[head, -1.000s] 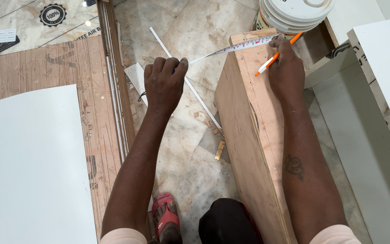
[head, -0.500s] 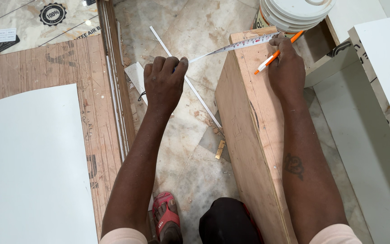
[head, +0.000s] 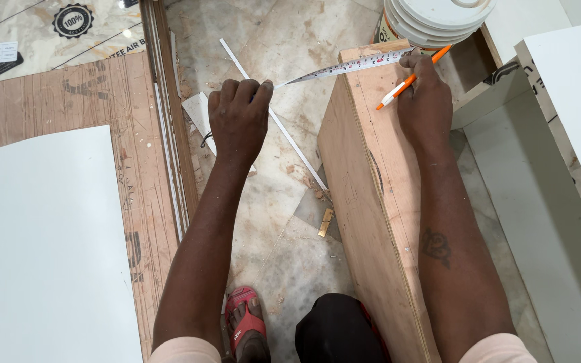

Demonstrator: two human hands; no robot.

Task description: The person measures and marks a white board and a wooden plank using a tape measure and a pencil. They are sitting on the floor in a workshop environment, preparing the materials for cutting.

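two hands (head: 240, 114) (head: 425, 101), tape measure (head: 347, 66) stretched between

White measuring tape (head: 344, 67) stretched taut across plywood board's (head: 371, 168) end; orange-white pen (head: 411, 78) above.

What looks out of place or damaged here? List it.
A small brass hinge lies loose on the marble floor beside the plywood box. Wood chips and dust are scattered around a thin white strip lying slantwise. Nothing looks broken.

Dusty marble floor (head: 284, 255), stacked plywood sheets (head: 95, 101)
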